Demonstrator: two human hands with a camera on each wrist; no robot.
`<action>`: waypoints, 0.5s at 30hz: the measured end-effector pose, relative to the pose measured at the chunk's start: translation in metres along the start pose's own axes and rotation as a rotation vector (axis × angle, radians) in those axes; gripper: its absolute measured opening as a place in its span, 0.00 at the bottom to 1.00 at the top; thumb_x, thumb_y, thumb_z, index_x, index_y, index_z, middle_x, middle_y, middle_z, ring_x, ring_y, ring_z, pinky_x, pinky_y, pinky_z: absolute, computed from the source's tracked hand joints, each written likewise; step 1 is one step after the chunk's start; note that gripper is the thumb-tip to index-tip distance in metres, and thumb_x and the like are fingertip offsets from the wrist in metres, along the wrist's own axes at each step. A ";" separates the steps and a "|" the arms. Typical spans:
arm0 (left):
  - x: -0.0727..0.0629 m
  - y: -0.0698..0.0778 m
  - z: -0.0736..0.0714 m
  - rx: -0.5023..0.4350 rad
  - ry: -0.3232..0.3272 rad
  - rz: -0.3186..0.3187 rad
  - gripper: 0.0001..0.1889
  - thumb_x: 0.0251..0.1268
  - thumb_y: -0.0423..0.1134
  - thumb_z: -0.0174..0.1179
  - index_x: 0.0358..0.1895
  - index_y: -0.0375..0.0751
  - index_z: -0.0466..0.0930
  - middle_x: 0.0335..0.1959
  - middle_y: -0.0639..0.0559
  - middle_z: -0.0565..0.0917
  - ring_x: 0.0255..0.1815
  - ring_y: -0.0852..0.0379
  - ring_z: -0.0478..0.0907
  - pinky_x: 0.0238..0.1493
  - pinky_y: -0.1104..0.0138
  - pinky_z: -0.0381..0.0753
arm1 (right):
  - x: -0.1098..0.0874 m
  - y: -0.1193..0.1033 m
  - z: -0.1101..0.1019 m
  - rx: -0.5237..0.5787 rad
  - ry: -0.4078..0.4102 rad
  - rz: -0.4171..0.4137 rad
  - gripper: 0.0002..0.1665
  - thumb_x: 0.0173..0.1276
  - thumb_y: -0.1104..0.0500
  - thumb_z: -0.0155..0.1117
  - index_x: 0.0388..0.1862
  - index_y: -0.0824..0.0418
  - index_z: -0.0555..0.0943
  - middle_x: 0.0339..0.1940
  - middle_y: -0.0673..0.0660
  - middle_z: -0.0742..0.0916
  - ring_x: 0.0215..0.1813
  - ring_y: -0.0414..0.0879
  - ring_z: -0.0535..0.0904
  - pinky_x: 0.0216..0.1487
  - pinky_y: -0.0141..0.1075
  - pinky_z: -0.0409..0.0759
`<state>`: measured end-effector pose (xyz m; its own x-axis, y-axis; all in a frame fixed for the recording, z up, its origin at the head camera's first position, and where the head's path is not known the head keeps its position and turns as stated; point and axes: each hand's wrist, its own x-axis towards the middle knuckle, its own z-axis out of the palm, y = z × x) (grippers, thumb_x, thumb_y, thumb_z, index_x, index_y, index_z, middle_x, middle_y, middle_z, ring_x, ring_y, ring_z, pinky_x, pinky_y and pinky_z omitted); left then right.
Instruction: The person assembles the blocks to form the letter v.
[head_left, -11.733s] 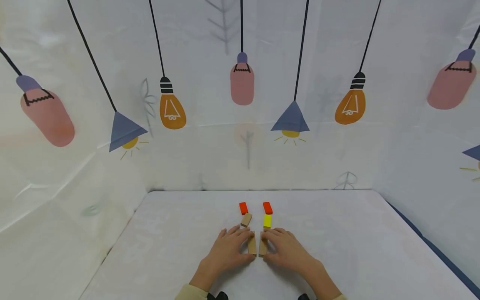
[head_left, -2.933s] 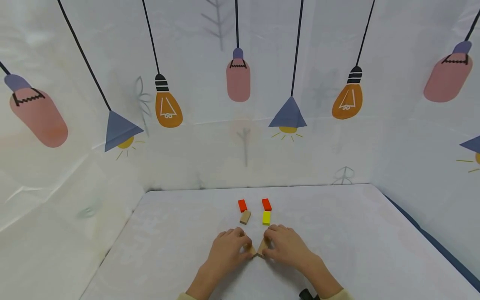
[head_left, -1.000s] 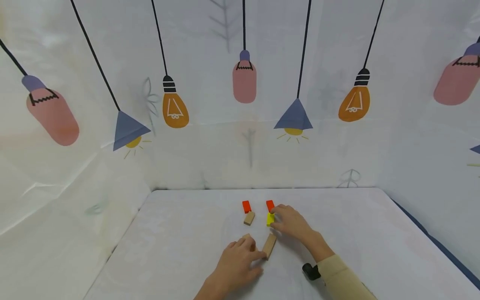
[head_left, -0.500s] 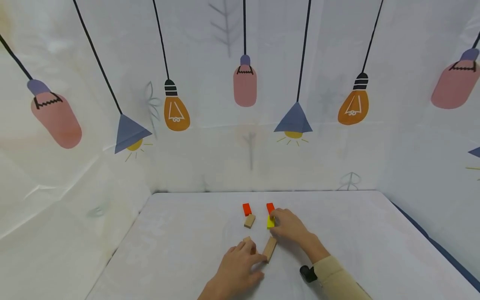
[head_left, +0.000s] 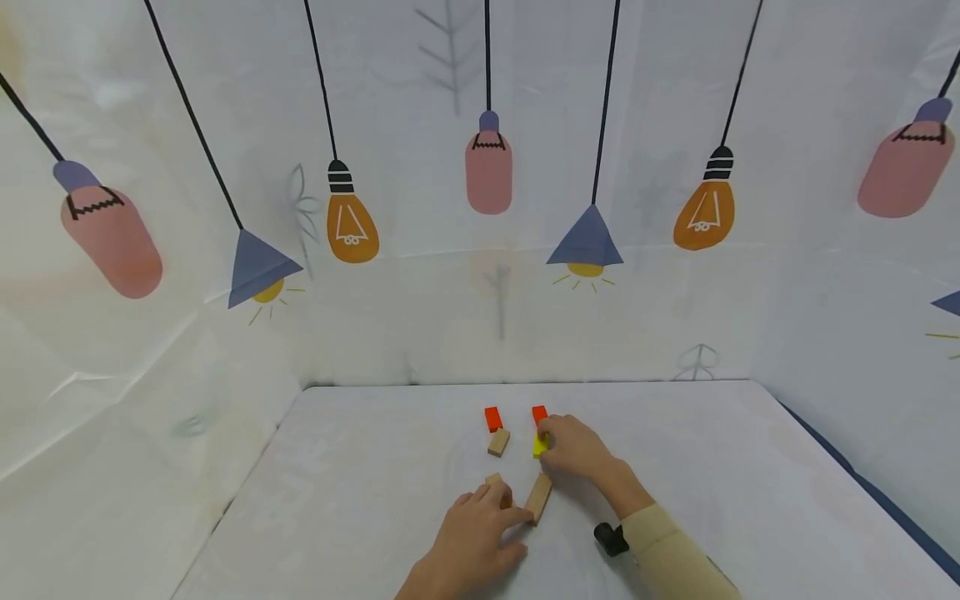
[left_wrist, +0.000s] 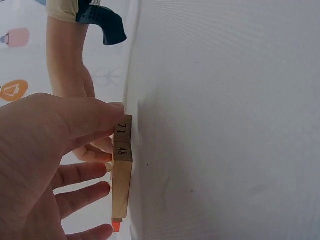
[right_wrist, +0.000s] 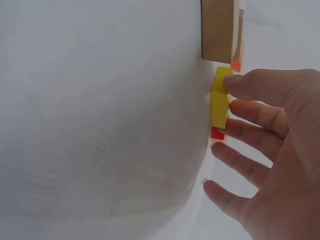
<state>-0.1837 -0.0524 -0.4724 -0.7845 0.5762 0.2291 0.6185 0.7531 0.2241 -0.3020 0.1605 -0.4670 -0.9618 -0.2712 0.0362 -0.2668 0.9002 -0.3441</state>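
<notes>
My left hand holds two long wooden blocks in place where their near ends meet in a V. In the left wrist view its thumb lies by the end of the right wooden block, marked 71, and its fingers are along the left wooden block, marked 48. Seen from above, the hand covers most of that left block. My right hand pinches a yellow block between thumb and fingers, just beyond the right wooden block's far end. A red block lies directly behind the yellow one.
To the left, a short wooden block lies at a slant, with another red block at its far end. A white table carries everything. Behind it hangs a white cloth printed with lamps.
The two long wooden blocks were parallel at first, then came together into a V. My right hand let go of the right one and moved forward to the yellow block. The last second shows little motion.
</notes>
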 end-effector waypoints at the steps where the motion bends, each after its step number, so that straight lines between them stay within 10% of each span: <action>1: 0.000 0.000 0.000 -0.001 -0.001 0.001 0.17 0.57 0.51 0.69 0.51 0.68 0.84 0.38 0.64 0.71 0.40 0.66 0.68 0.35 0.69 0.69 | 0.000 -0.001 -0.001 0.002 -0.005 0.003 0.15 0.51 0.60 0.69 0.41 0.54 0.83 0.39 0.48 0.85 0.43 0.45 0.76 0.49 0.46 0.77; 15: 0.000 -0.001 0.002 0.007 -0.001 0.002 0.16 0.58 0.52 0.68 0.51 0.69 0.83 0.40 0.64 0.71 0.40 0.66 0.67 0.34 0.70 0.67 | 0.001 -0.006 -0.009 -0.042 -0.021 -0.025 0.13 0.54 0.60 0.71 0.40 0.54 0.84 0.36 0.47 0.85 0.38 0.43 0.75 0.45 0.42 0.77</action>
<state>-0.1842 -0.0523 -0.4746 -0.7835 0.5778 0.2287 0.6196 0.7543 0.2171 -0.3023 0.1578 -0.4566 -0.9536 -0.3000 0.0248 -0.2931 0.9067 -0.3032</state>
